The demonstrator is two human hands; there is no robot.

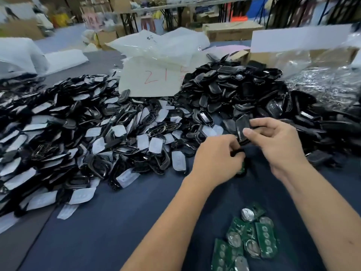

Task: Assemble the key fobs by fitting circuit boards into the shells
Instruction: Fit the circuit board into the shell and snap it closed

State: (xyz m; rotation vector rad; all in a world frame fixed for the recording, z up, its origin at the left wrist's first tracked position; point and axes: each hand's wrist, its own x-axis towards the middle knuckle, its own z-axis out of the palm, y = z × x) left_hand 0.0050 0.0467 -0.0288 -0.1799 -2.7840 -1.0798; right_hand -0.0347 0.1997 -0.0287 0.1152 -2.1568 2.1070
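Key fob shells and their white backing pads (58, 133) lie heaped across the left half of a dark blue tabletop (117, 222), black frames tangled among pale inserts, none of them visibly fitted with a board. Behind the heap sits a cream plastic bag (152, 79) marked in red with what reads as 21. Right of it rises a second mound of glossy black shells (234, 89), reaching to crinkled clear wrapping (322, 83) at the far right edge.

At centre, just in front of that mound, a person works on 1 unit. The left hand (216, 157) has its fingers curled tight round a small dark part, and a sliver of green circuit board (242, 169) shows just below the knuckles; whether the board is already seated in that part cannot be told. The right hand (277, 141) pinches a black shell half (243, 128) between thumb and forefinger, holding it tilted just above the left hand's piece, the 2 parts close or touching.

Nearest the camera, right of centre, a small cluster of loose green circuit boards (252, 237) with round silver battery clips waits on the tabletop, well apart from the hands.

Judged from this, the job is at an early stage: 1 fob is mid-assembly, roughly 10 boards lie ready, and hundreds of shells remain. No separate stack of finished fobs can be picked out with confidence.
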